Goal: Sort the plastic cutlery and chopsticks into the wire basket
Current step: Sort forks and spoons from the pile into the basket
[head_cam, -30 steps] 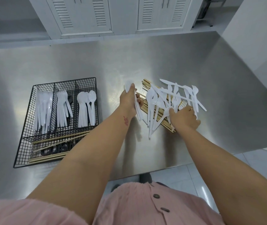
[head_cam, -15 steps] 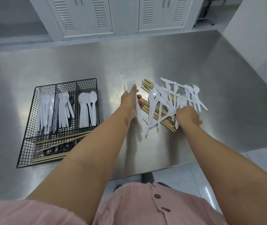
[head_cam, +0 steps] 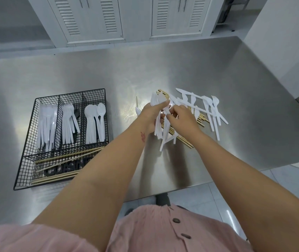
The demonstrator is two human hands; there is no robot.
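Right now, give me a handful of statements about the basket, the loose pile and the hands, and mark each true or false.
1. The wire basket sits left of the loose pile. True.
2. The spoons lie in the basket's left-most compartment. False: they fill the right one of the three upper compartments.
3. Chopsticks lie in the basket's long compartment nearest the person. True.
4. The left hand is empty. False: it holds a bundle of white cutlery.
5. The right hand rests inside the basket. False: it is at the pile, fingers meeting the left hand's bundle.
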